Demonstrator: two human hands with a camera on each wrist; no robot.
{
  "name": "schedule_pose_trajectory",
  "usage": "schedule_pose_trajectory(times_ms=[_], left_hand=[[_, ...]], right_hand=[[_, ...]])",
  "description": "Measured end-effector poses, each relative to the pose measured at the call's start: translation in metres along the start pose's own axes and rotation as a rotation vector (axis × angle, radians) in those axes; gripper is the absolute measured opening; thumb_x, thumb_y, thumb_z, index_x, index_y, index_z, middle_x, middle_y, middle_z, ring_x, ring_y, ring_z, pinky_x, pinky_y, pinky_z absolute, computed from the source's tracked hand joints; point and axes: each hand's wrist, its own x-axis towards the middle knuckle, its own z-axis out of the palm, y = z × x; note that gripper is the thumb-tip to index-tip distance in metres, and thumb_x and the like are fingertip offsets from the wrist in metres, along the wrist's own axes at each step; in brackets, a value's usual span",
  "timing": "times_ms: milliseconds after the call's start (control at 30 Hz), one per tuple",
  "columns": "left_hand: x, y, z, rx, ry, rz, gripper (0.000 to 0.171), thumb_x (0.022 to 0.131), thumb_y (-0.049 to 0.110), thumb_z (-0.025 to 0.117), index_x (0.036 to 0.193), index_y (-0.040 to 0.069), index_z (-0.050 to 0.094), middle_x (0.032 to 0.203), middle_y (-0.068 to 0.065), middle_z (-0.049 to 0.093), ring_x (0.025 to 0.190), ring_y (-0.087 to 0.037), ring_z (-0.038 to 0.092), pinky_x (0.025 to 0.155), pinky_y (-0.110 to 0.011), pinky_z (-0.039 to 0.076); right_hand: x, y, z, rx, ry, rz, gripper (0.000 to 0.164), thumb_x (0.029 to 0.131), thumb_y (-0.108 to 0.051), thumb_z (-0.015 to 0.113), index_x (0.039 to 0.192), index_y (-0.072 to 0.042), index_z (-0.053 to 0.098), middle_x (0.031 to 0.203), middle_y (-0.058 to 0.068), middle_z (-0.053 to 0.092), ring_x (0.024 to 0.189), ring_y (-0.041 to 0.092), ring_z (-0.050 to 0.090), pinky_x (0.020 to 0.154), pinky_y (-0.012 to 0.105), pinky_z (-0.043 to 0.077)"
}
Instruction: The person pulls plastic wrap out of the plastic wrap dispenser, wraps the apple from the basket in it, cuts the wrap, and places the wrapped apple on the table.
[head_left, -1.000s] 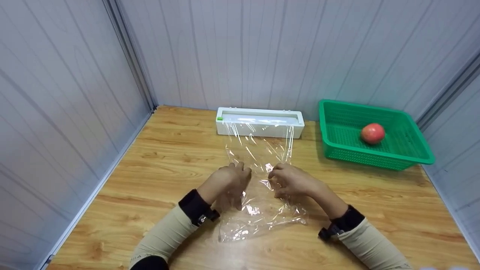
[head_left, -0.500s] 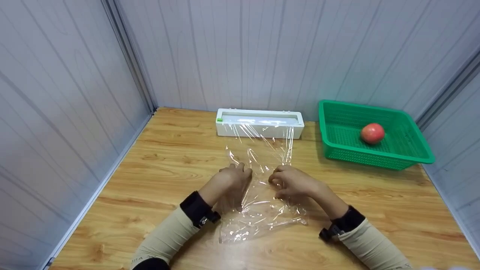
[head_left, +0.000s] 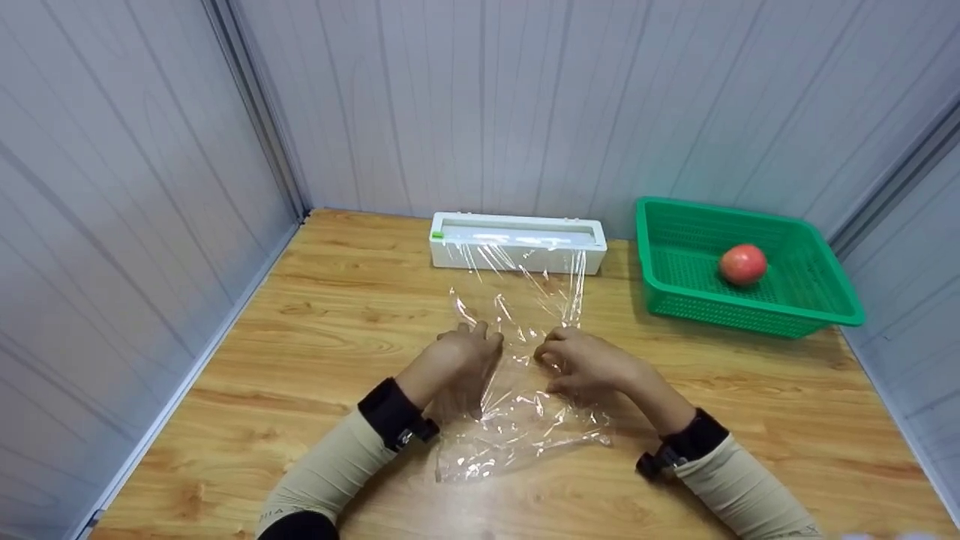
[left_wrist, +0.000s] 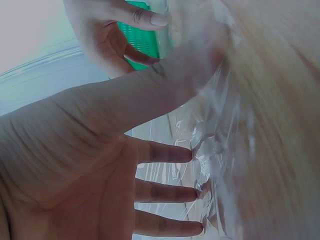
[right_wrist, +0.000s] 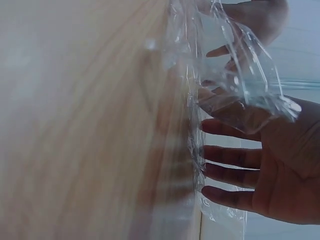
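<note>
A sheet of clear cling film [head_left: 517,442] runs forward from a white cling film dispenser [head_left: 517,257] and lies crinkled over the wooden table. On its left side rests my left hand [head_left: 463,364], fingers spread; in the left wrist view the fingers [left_wrist: 167,192] are straight with their tips at the film. The film overlaps that thumb. My right hand [head_left: 589,364] rests on the right side of the sheet, its fingertips touching it. The right wrist view shows those fingers [right_wrist: 232,157] extended, and a loose film flap hangs across the thumb.
At the back right stands a green plastic basket [head_left: 750,307] holding a red round fruit [head_left: 742,265], perhaps a tomato. Pale panel walls [head_left: 480,105] border the wooden table [head_left: 285,420] at the back and both sides.
The wrinkles and shine in the film between and below my hands have shifted, and the bright patch there has shrunk. Both hands stay in nearly the same place.
</note>
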Motion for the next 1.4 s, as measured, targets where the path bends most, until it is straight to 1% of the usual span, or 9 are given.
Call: schedule_pose_trajectory(times_ms=[167,367,567,733,867,1033,1100,1233,1400], left_hand=[[0.001,-0.001,-0.004,0.003,0.000,0.002,0.116,0.057,0.057,0.100,0.146,0.015,0.039,0.141,-0.017,0.044,0.120,-0.037,0.052,0.085,-0.050,0.062],[0.006,-0.002,0.001,0.000,0.033,0.012,0.115,0.053,0.057,0.102,0.141,0.013,0.043,0.138,-0.017,0.046,0.117,-0.036,0.053,0.077,-0.046,0.062],[0.005,-0.002,0.008,-0.023,0.035,0.004,0.113,0.052,0.051,0.103,0.140,0.013,0.043,0.142,-0.017,0.045,0.120,-0.037,0.053,0.080,-0.045,0.062],[0.005,-0.002,0.007,-0.022,0.025,0.002,0.118,0.053,0.048,0.103,0.146,0.011,0.040,0.146,-0.020,0.044,0.123,-0.039,0.052,0.083,-0.046,0.061],[0.005,-0.001,0.005,-0.042,0.016,0.004,0.120,0.055,0.048,0.103,0.150,0.012,0.040,0.149,-0.020,0.043,0.126,-0.039,0.051,0.089,-0.047,0.061],[0.005,-0.001,0.002,-0.040,0.027,0.026,0.115,0.055,0.048,0.103,0.146,0.012,0.042,0.145,-0.019,0.045,0.122,-0.038,0.052,0.086,-0.044,0.061],[0.006,-0.001,0.002,-0.036,0.027,0.026,0.117,0.055,0.051,0.103,0.147,0.012,0.041,0.145,-0.019,0.045,0.123,-0.038,0.052,0.087,-0.045,0.061],[0.007,-0.002,0.002,-0.042,0.023,0.021,0.123,0.053,0.055,0.103,0.150,0.012,0.040,0.150,-0.020,0.043,0.128,-0.040,0.051,0.092,-0.047,0.060],[0.008,-0.003,0.002,-0.076,0.024,0.017,0.122,0.050,0.055,0.104,0.146,0.012,0.043,0.150,-0.019,0.043,0.129,-0.038,0.050,0.094,-0.046,0.060]], right_hand=[[-0.004,0.007,-0.019,0.037,0.109,0.034,0.055,0.093,-0.027,0.083,0.139,-0.004,0.064,0.136,0.012,0.060,0.119,0.029,0.062,0.104,0.048,0.056],[-0.020,0.027,-0.071,-0.030,0.240,0.118,0.056,0.097,-0.030,0.078,0.144,-0.006,0.060,0.146,0.016,0.055,0.135,0.036,0.053,0.115,0.057,0.046],[-0.040,0.068,-0.131,-0.148,0.325,0.270,0.059,0.099,-0.034,0.076,0.144,-0.002,0.059,0.146,0.025,0.053,0.137,0.045,0.048,0.115,0.064,0.041],[-0.061,0.111,-0.162,-0.186,0.374,0.417,0.066,0.103,-0.035,0.070,0.153,0.002,0.048,0.151,0.032,0.044,0.139,0.052,0.042,0.111,0.070,0.040],[-0.076,0.145,-0.172,-0.178,0.385,0.539,0.077,0.105,-0.039,0.066,0.161,0.003,0.034,0.156,0.038,0.033,0.141,0.058,0.034,0.110,0.074,0.036],[-0.096,0.189,-0.176,-0.130,0.411,0.698,0.097,0.102,-0.051,0.065,0.166,0.004,0.018,0.157,0.045,0.020,0.142,0.064,0.025,0.109,0.078,0.033],[-0.103,0.201,-0.176,-0.099,0.414,0.755,0.102,0.099,-0.053,0.067,0.166,0.005,0.015,0.156,0.046,0.017,0.140,0.067,0.023,0.107,0.079,0.034],[-0.115,0.216,-0.175,-0.054,0.381,0.827,0.109,0.096,-0.054,0.071,0.165,0.007,0.012,0.152,0.049,0.015,0.135,0.070,0.024,0.102,0.080,0.036],[-0.122,0.224,-0.176,-0.016,0.325,0.868,0.106,0.097,-0.046,0.072,0.163,0.009,0.011,0.148,0.052,0.014,0.132,0.073,0.024,0.103,0.082,0.036]])
